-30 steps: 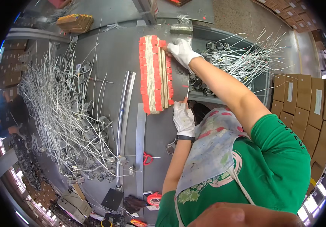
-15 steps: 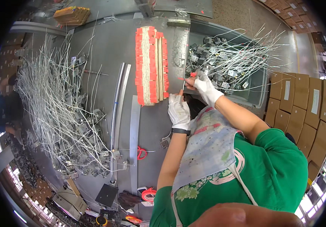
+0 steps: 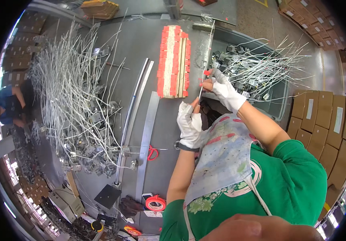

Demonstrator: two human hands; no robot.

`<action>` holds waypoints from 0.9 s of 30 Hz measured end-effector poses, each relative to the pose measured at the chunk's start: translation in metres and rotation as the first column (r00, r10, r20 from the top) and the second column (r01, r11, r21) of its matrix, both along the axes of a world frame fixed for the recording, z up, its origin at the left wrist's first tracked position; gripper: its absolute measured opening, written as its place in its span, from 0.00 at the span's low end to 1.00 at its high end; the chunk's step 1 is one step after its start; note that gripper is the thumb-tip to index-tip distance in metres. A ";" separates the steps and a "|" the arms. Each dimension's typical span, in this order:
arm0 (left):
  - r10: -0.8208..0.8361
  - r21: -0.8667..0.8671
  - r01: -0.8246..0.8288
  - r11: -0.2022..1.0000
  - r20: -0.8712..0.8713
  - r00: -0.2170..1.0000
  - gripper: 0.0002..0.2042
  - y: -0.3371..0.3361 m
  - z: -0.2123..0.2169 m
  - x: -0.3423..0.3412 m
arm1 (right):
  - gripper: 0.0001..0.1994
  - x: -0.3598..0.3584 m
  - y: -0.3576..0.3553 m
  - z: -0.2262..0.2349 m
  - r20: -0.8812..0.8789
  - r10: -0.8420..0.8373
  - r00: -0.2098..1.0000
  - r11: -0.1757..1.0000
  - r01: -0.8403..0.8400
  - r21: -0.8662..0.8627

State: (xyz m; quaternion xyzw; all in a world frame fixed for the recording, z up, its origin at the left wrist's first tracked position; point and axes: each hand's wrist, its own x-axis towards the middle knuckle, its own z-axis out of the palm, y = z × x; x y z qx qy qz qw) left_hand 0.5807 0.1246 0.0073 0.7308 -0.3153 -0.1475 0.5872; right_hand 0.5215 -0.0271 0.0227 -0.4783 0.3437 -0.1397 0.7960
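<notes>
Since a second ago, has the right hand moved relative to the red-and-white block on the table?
Yes. The right hand has come down from the top right corner of the red-and-white block to beside its lower right edge, pinching a thin wire.

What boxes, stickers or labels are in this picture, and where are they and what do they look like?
Brown cardboard boxes: stacked in rows at the right edge, each with a pale upright label strip.
More brown cartons: top right on the floor, stacked, small pale labels.
Flat yellow-brown cardboard stack: top, behind the grey table.
Red and cream tag bundle: on the table, ahead of the gloved hands.
No screens or signs show clearly.
</notes>
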 end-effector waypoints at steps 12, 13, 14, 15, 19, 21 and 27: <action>-0.289 -0.153 0.261 0.953 -0.199 0.936 0.07 0.033 0.055 -0.002 | 0.14 -0.016 0.042 0.056 0.321 -0.177 0.930 0.983 0.183 0.013; -0.241 -0.018 0.244 0.970 0.116 0.964 0.09 0.031 0.064 0.000 | 0.14 -0.021 0.038 0.052 0.363 -0.192 0.912 0.981 0.185 0.053; -0.133 -0.035 0.146 0.989 0.245 0.960 0.11 0.031 0.069 0.000 | 0.15 -0.023 0.036 0.052 0.351 -0.257 0.900 0.966 0.252 0.062; -0.027 -0.063 0.054 0.997 0.372 0.928 0.13 0.033 0.073 -0.001 | 0.15 -0.022 0.032 0.053 0.343 -0.326 0.881 0.944 0.321 0.072; 0.320 -0.044 -0.331 0.942 0.410 0.854 0.17 0.079 0.067 0.019 | 0.14 -0.069 -0.067 0.008 0.244 -0.580 0.777 0.811 0.581 0.075; 0.600 -0.038 -0.641 0.767 0.396 0.695 0.19 0.104 0.047 0.036 | 0.15 -0.121 -0.126 -0.018 0.158 -0.685 0.711 0.726 0.684 0.068; 0.400 0.447 -0.841 0.305 0.741 0.539 0.15 0.188 -0.008 0.113 | 0.27 -0.140 -0.121 -0.039 -0.072 -0.782 0.619 0.608 0.783 0.132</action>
